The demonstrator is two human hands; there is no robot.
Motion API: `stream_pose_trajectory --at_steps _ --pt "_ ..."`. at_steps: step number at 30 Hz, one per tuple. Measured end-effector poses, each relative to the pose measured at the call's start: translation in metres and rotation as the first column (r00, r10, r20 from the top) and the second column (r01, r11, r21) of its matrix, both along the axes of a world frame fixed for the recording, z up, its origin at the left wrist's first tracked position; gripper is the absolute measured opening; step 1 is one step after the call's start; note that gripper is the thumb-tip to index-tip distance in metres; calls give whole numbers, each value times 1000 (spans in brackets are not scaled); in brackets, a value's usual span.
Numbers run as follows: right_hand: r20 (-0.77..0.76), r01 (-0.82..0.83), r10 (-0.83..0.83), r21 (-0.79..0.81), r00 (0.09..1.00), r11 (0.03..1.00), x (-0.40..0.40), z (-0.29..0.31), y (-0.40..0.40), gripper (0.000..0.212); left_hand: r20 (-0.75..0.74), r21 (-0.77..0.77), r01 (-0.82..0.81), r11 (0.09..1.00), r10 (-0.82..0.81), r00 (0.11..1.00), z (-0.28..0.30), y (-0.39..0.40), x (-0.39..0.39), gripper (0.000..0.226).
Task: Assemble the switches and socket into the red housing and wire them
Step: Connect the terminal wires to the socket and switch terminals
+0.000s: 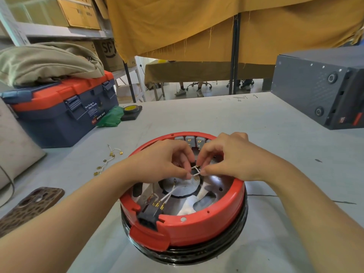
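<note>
red housing (pixel 197 227), black socket (pixel 149 214), white wire (pixel 195 172), navy-and-orange toolbox (pixel 59 113), leopard-spotted brown phone case (pixel 29 207)

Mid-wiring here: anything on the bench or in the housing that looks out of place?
Only minor things. Several spare wires lie scattered on the table left of the red housing, easy to brush off. A phone case lies near the left forearm. The housing itself looks intact.

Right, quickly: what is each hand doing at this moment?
Left hand: closed, pinching the white wire over the red housing.
Right hand: closed, pinching the same white wire.
</note>
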State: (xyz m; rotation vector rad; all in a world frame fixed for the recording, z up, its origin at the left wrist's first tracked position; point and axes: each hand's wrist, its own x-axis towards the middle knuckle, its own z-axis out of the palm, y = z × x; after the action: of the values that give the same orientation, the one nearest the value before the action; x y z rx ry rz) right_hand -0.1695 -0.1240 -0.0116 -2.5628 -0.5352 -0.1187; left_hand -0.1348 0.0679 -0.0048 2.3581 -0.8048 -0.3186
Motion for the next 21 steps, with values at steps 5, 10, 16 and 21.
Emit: stream_pose_trajectory --at_steps 5,10,16,21 --pt "-13 -28 27 -41 1000 999 -2 1 0 14 284 114 -154 982 116 952 6 11 7 21" --pt "-91 -47 53 60 994 997 -1 1 -2 10 361 347 -107 932 -27 932 -1 7 8 28" --pt "-133 -59 72 97 989 994 0 1 -2 8 337 271 -100 957 3 941 -5 9 11 14" --pt "-112 -39 52 109 992 993 -1 0 -1 9 318 283 -74 956 -21 948 -8 7 13 3"
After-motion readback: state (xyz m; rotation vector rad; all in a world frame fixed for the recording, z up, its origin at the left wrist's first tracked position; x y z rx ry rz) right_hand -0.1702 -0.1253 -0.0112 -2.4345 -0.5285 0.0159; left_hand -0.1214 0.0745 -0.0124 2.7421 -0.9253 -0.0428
